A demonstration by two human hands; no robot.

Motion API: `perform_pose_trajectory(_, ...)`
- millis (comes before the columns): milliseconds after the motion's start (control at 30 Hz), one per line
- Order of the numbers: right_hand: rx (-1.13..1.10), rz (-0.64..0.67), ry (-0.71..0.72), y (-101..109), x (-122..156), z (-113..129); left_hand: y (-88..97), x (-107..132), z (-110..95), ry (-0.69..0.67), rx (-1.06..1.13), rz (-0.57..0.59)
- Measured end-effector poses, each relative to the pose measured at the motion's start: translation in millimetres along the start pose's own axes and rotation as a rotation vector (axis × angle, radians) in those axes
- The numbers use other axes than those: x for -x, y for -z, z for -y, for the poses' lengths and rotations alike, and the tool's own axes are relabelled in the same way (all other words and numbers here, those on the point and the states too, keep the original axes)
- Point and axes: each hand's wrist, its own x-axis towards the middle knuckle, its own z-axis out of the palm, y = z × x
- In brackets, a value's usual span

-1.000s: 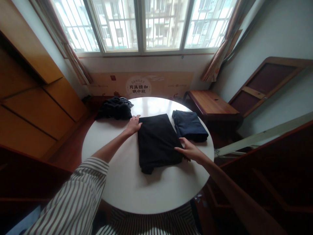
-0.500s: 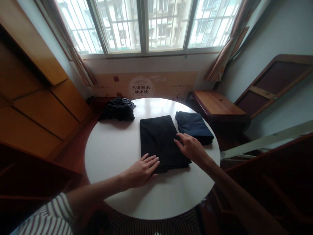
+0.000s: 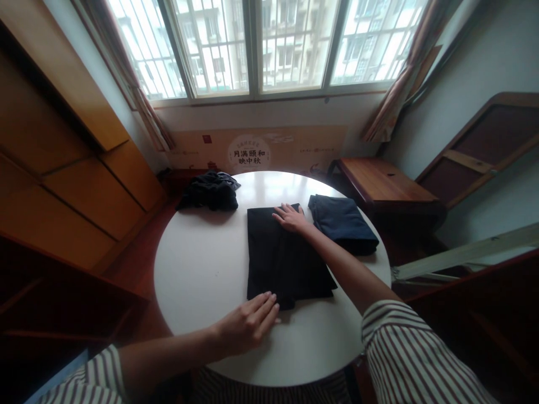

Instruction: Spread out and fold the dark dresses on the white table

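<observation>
A black folded garment (image 3: 273,252) lies flat in the middle of the round white table (image 3: 197,280). My right hand (image 3: 291,217) rests palm down near its far edge, fingers spread on the cloth. At the near left corner is my left hand (image 3: 252,322), its fingers stretched out and their tips on the cloth's near edge. To the right of the black garment sits a folded dark blue garment (image 3: 343,221), beneath my right forearm at its left side. A crumpled heap of black clothing (image 3: 208,192) lies at the table's far left.
Beyond the table's far right stands a low wooden table (image 3: 387,182). Wooden cabinets (image 3: 80,196) line the left side. A barred window (image 3: 290,45) with curtains is straight ahead, above a printed banner (image 3: 295,148). A pale metal bar (image 3: 455,258) runs near the table's right edge.
My right hand has moved from the black garment's right side to its far edge and flattened there. My left hand has slid slightly nearer to me. The view has shifted a little.
</observation>
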Motion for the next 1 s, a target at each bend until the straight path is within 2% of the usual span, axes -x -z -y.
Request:
perform_pose_trajectory(100,-0.043,0.025,-0.039,7,-11,-7,13.1,-2,11,0.227,0.131,0.0)
perform_pose_trajectory(200,-0.064,0.027,-0.059,8,-16,-15,20.5,-1,21,0.439,0.272,0.1)
perform_pose_trajectory(300,-0.079,0.008,-0.063,4,-16,-21,17.3,5,22,0.442,0.36,0.144)
perform_pose_trajectory(400,-0.101,-0.021,-0.062,-1,-14,-22,15.6,9,15,0.373,0.308,0.124)
perform_pose_trajectory(467,-0.126,-0.035,-0.067,-2,-14,-21,21.7,8,13,0.34,0.308,0.126)
perform_pose_trajectory(533,-0.157,-0.059,-0.088,0,-14,-21,31.7,4,21,0.339,0.381,0.17)
perform_pose_trajectory(633,-0.218,-0.137,-0.18,14,-18,-25,39.0,-12,58,0.393,0.577,0.248)
perform_pose_trajectory(700,-0.276,-0.178,-0.27,28,-22,-32,30.4,-28,100,0.525,0.641,0.188)
perform_pose_trajectory(800,-0.409,-0.129,-0.377,50,-27,-44,-0.2,-53,172,0.884,0.642,0.012)
perform_pose_trajectory(867,-0.509,-0.053,-0.419,61,-29,-48,-23.4,-67,213,1.096,0.759,0.004)
perform_pose_trajectory(933,-0.59,0.021,-0.451,69,-31,-50,-42.2,-79,243,1.239,0.938,0.048)
perform_pose_trajectory(1000,-0.651,0.088,-0.474,74,-31,-49,-54.8,-87,261,1.295,1.089,0.054)
